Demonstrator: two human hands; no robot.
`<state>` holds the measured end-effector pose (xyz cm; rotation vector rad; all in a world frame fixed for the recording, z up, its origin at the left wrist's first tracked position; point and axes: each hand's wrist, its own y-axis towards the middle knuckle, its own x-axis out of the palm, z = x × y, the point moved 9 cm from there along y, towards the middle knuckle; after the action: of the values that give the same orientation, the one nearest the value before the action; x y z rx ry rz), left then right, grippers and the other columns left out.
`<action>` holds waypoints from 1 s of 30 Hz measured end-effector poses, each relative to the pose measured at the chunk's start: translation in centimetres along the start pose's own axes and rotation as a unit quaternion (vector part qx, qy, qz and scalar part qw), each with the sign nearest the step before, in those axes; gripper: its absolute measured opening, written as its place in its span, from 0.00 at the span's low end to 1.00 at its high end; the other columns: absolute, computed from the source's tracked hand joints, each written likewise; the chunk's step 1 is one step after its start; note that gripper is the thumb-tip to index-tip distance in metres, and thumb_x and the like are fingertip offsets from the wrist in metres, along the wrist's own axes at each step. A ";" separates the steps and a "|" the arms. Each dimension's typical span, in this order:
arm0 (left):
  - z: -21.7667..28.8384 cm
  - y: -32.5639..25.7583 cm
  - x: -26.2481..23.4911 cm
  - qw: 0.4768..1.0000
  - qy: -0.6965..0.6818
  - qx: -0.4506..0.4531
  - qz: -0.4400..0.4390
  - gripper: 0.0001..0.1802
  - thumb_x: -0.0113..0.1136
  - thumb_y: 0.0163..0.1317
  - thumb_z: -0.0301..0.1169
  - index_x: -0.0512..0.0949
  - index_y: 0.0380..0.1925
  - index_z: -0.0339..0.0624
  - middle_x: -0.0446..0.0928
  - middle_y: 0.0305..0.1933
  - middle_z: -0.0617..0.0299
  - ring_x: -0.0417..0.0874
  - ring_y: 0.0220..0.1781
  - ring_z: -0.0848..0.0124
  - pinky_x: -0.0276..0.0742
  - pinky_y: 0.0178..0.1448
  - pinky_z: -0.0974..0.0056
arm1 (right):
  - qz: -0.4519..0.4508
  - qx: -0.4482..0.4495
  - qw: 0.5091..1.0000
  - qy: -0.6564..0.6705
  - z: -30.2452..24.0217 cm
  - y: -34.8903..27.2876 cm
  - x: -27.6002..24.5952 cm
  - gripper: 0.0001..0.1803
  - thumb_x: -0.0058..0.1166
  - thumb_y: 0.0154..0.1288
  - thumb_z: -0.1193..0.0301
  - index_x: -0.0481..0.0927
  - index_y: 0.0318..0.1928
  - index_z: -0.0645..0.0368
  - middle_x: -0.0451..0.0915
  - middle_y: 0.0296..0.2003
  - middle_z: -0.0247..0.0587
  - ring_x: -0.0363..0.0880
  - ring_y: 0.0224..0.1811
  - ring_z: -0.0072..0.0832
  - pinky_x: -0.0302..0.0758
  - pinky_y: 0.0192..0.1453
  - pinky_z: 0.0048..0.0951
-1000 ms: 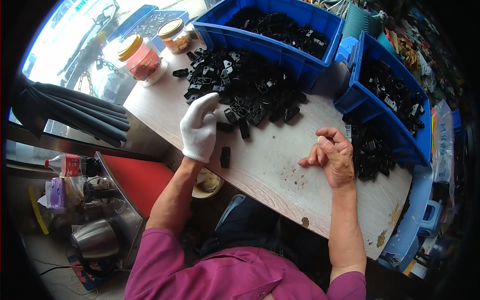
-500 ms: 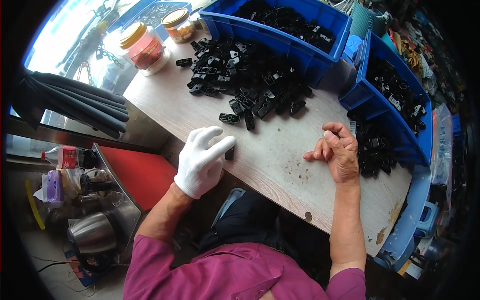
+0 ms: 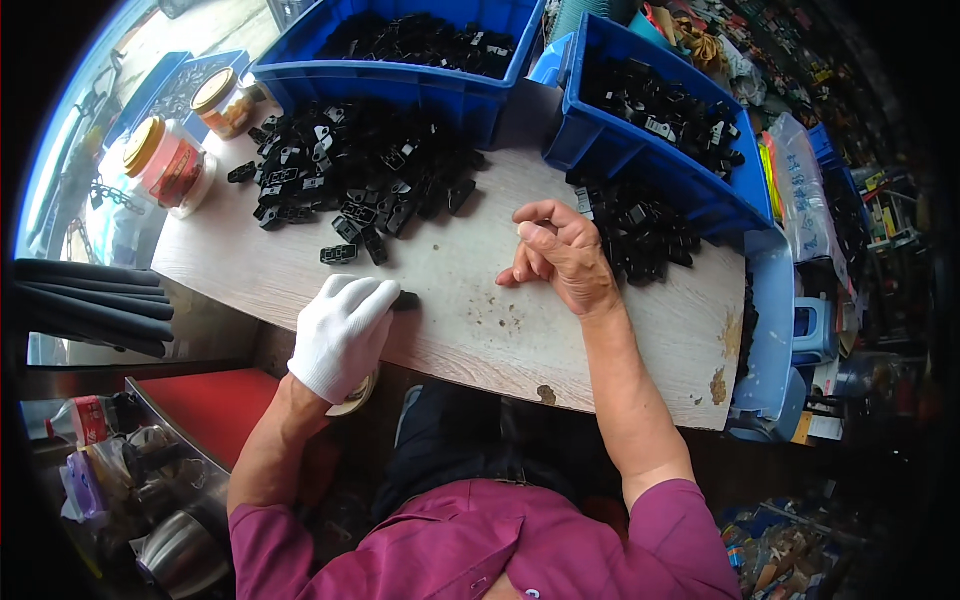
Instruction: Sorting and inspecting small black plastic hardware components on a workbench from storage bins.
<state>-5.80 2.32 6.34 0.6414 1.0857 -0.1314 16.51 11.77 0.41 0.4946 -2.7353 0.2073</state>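
Two hands work the surface: the gloved left hand curls over a black part at the near edge, while the bare right hand rests half-curled, seemingly empty, beside a pile.

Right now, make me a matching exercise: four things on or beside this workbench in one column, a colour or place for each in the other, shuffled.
Things:
1. left hand
2. right hand
3. jar with the yellow lid
4. pile of black plastic parts

Descriptions:
A. bare, fingers curled, near the bench's middle
B. at the bench's far left corner
C. in a white glove, at the near edge on a small black part
D. spread in front of the blue bin

Pairs: 1-C, 2-A, 3-B, 4-D
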 end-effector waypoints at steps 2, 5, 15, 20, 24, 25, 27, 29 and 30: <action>0.0 0.1 0.0 0.999 -0.027 -0.012 0.023 0.14 0.65 0.58 0.24 0.82 0.46 0.41 0.83 0.41 0.56 0.82 0.44 0.54 0.82 0.47 0.55 | 0.007 -0.003 1.000 -0.009 0.1 0.0 0.5 0.14 0.61 0.72 0.71 0.78 0.52 0.67 0.73 0.22 0.29 0.78 0.24 0.20 0.91 0.42 0.41; -0.5 0.9 1.3 0.994 -0.084 -0.055 0.052 0.10 0.65 0.62 0.26 0.83 0.43 0.43 0.82 0.36 0.54 0.83 0.40 0.52 0.81 0.42 0.53 | 0.023 -0.015 0.999 -0.027 0.2 -0.2 0.4 0.14 0.62 0.72 0.71 0.78 0.52 0.67 0.74 0.22 0.30 0.78 0.24 0.19 0.91 0.42 0.40; -0.9 3.3 4.0 0.994 -0.026 -0.104 0.008 0.04 0.62 0.66 0.29 0.81 0.33 0.43 0.81 0.29 0.52 0.84 0.32 0.50 0.81 0.37 0.52 | 0.093 -0.012 0.990 -0.109 0.7 -1.0 0.7 0.14 0.65 0.69 0.71 0.80 0.49 0.66 0.76 0.21 0.29 0.75 0.20 0.15 0.89 0.37 0.32; 0.7 2.1 1.2 0.983 -0.081 -0.080 0.144 0.11 0.68 0.62 0.29 0.82 0.45 0.43 0.84 0.45 0.55 0.86 0.42 0.52 0.83 0.45 0.56 | 0.121 0.003 0.987 -0.108 0.9 -2.4 0.9 0.13 0.65 0.69 0.71 0.79 0.48 0.67 0.77 0.20 0.31 0.73 0.17 0.16 0.87 0.33 0.32; 2.1 2.5 3.1 0.997 0.002 -0.024 0.076 0.12 0.67 0.60 0.32 0.80 0.44 0.48 0.83 0.42 0.60 0.83 0.44 0.56 0.84 0.42 0.56 | 0.169 0.021 0.980 -0.107 0.5 -4.3 0.1 0.14 0.65 0.68 0.72 0.79 0.48 0.68 0.78 0.20 0.34 0.71 0.14 0.17 0.86 0.27 0.30; 2.0 2.7 3.3 0.997 -0.002 -0.021 0.077 0.12 0.67 0.60 0.32 0.80 0.44 0.48 0.83 0.42 0.60 0.83 0.44 0.56 0.84 0.42 0.56 | 0.188 0.033 0.975 -0.111 0.4 -4.9 -0.5 0.15 0.65 0.67 0.71 0.79 0.48 0.68 0.78 0.20 0.34 0.71 0.13 0.17 0.85 0.25 0.30; 1.5 2.9 3.2 0.995 0.010 -0.037 0.096 0.11 0.67 0.61 0.32 0.80 0.43 0.48 0.83 0.41 0.61 0.82 0.44 0.56 0.83 0.42 0.56 | 0.238 0.023 0.964 -0.117 -0.1 -6.2 -2.3 0.17 0.66 0.66 0.72 0.78 0.50 0.68 0.77 0.19 0.33 0.70 0.13 0.18 0.84 0.23 0.31; 1.0 3.1 3.4 0.994 -0.004 -0.058 0.090 0.09 0.66 0.63 0.30 0.83 0.43 0.46 0.82 0.42 0.60 0.82 0.44 0.56 0.82 0.45 0.56 | 0.286 0.003 0.951 -0.120 -1.1 -7.8 -4.2 0.17 0.66 0.66 0.72 0.78 0.50 0.68 0.76 0.20 0.33 0.70 0.12 0.18 0.84 0.22 0.31; 0.6 3.1 3.4 0.993 -0.008 -0.066 0.093 0.08 0.66 0.63 0.30 0.84 0.42 0.46 0.82 0.42 0.59 0.82 0.43 0.55 0.82 0.45 0.55 | 0.317 0.004 0.940 -0.123 -1.5 -8.5 -5.1 0.17 0.66 0.65 0.72 0.78 0.50 0.68 0.76 0.20 0.33 0.70 0.12 0.18 0.84 0.22 0.31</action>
<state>-2.42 5.16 4.88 0.6183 1.0042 0.0961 24.55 5.78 0.61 -0.4094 -3.0507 0.3313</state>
